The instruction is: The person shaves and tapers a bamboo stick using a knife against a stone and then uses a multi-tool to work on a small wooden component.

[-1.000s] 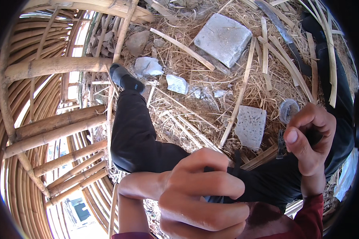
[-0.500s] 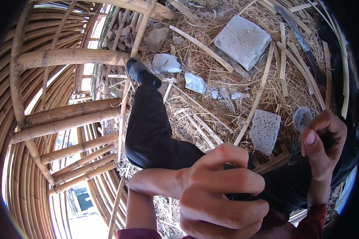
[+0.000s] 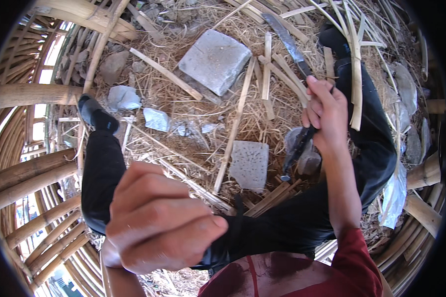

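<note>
My right hand [image 3: 327,111] is closed around a long black tool [image 3: 298,151] with a round metal tip. The tool slants down from the fingers, past a clear plastic cup [image 3: 291,138] and the pitted grey block [image 3: 249,166]. Just beyond the thumb lies a machete [image 3: 285,39] with a worn grey blade; its dark handle runs toward my hand and is partly hidden. My left hand [image 3: 158,218] is a loose fist held close over my left thigh, back of the fingers showing; whatever may be inside is hidden.
A large square concrete block [image 3: 215,59] rests on straw-like shavings. Broken white stones [image 3: 156,119] and a bamboo strip [image 3: 237,126] lie nearer. More split strips [image 3: 354,64] arch across my right leg. Bamboo framing [image 3: 34,96] stands at left, and plastic sheet [image 3: 395,198] lies at right.
The view has swung right, so the ground items sit further left. My right hand has reached forward and now grips the black tool. My left fist has moved left and curled tighter.
</note>
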The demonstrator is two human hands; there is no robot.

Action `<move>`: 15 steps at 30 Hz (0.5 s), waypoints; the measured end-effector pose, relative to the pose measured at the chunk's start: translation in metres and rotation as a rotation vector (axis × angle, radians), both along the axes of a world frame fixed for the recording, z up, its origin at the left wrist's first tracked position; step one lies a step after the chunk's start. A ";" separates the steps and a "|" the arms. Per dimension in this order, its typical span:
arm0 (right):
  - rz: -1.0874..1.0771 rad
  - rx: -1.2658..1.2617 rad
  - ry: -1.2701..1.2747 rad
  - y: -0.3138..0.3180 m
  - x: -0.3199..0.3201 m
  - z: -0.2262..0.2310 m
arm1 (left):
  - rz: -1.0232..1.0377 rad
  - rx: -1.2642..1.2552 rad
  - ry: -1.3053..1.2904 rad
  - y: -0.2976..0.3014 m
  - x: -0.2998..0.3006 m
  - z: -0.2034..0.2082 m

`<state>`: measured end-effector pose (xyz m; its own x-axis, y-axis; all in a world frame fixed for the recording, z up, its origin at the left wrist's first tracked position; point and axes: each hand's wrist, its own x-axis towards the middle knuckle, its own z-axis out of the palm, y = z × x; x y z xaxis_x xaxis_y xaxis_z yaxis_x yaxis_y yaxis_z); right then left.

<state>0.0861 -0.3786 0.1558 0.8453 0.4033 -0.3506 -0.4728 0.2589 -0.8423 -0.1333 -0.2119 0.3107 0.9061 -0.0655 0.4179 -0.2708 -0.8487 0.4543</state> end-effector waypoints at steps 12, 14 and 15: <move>-0.001 -0.099 0.228 0.038 -0.009 -0.052 | 0.092 0.051 0.059 0.015 -0.003 -0.002; -0.028 0.010 0.239 0.038 0.001 -0.056 | 0.099 0.060 0.044 0.018 -0.002 0.002; -0.067 0.044 0.245 0.041 0.008 -0.063 | 0.095 0.055 0.041 0.020 -0.003 0.003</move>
